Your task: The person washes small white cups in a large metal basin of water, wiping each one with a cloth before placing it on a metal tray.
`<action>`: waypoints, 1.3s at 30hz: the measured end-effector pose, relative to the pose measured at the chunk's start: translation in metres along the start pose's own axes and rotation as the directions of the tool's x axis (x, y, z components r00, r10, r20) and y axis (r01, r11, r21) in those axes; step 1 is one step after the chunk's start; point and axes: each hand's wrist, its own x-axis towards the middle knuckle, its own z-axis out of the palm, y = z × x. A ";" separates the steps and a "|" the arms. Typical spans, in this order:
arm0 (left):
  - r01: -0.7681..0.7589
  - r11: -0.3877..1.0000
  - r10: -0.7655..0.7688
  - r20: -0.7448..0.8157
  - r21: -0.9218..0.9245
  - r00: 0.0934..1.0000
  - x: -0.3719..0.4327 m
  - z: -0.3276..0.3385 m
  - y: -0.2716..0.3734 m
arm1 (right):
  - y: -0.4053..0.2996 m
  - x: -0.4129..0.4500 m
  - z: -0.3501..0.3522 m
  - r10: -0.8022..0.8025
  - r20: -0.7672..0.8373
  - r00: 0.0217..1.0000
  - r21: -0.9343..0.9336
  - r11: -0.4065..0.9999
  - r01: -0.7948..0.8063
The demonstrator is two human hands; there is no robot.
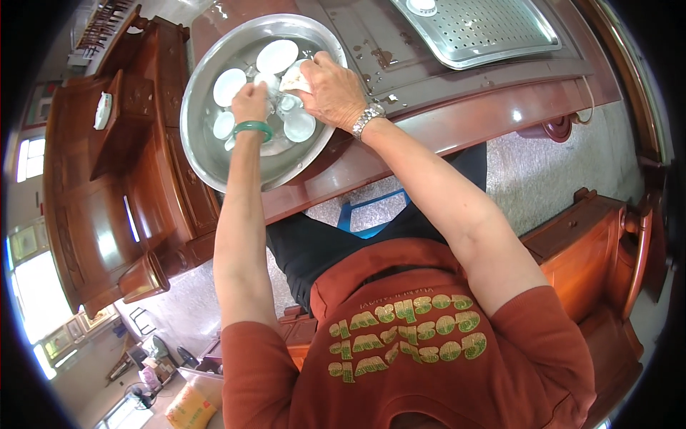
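Observation:
A large round metal basin (194, 145) holds water and several white cups and small dishes. My left hand (250, 103), wearing a green bangle, is over the basin with its fingers on a blurred small white cup (267, 83). Close beside it, my right hand (335, 88), with a metal watch, grips a white, brown-marked cloth (294, 80); what lies under its fingers is hidden. A white oval dish (277, 57) lies beyond the hands, and a white cup (230, 87) is left of them. Near my right hand a rounded white cup (299, 126) sits in the water.
On the wet wooden table (370, 32), a perforated metal tray (482, 32) bears a small white cup (422, 6) at the far right. A blue stool (370, 214) shows between the legs. Carved wooden seats stand at left and right.

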 end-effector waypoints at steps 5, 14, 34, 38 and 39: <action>0.471 0.123 -0.335 0.410 -0.873 0.848 -0.001 -0.037 0.021 | 0.007 0.000 0.003 -0.013 -0.016 1.000 -0.033 0.999 0.012; 0.409 -0.227 -0.198 0.453 -0.884 0.869 -0.013 -0.072 0.006 | -0.001 0.001 0.002 -0.008 0.051 0.999 -0.101 0.995 0.013; 0.315 0.655 -0.249 0.197 -0.687 0.948 -0.024 -0.063 0.014 | 0.004 -0.003 -0.003 -0.017 0.090 0.996 -0.169 0.985 0.033; -0.186 0.978 0.171 -0.145 -0.093 0.974 -0.015 -0.067 -0.008 | -0.007 -0.002 0.000 0.022 0.092 0.996 -0.022 1.000 -0.020; -0.152 0.976 0.133 -0.128 -0.155 0.983 -0.015 -0.065 0.007 | -0.004 -0.003 -0.002 0.007 0.067 0.998 -0.003 1.000 -0.007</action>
